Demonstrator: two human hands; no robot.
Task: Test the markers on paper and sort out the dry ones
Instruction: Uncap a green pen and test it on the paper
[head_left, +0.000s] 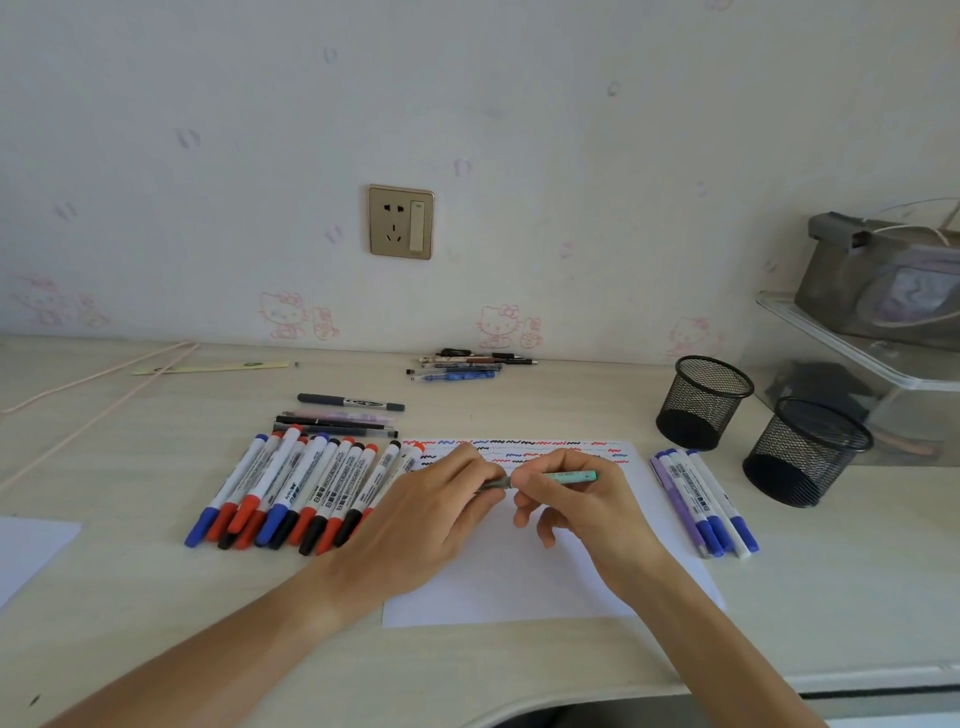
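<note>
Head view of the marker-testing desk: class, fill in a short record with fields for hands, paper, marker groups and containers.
hands: left hand and right hand both hold a slim teal-barrelled pen over the paper
paper: white sheet, red, blue and black squiggles along its far edge
left group: red, blue and black capped whiteboard markers
right group: blue and purple capped markers
containers: two black mesh pen cups, to the right

bench (156, 613): pale wood look, smooth, matt | paper (519, 582): white, flat, matt | markers (291, 493): smooth plastic, a bit shiny | pen cups (701, 400): black metal mesh | box (852, 364): clear shiny plastic | socket (400, 222): shiny gold-coloured plate
</note>
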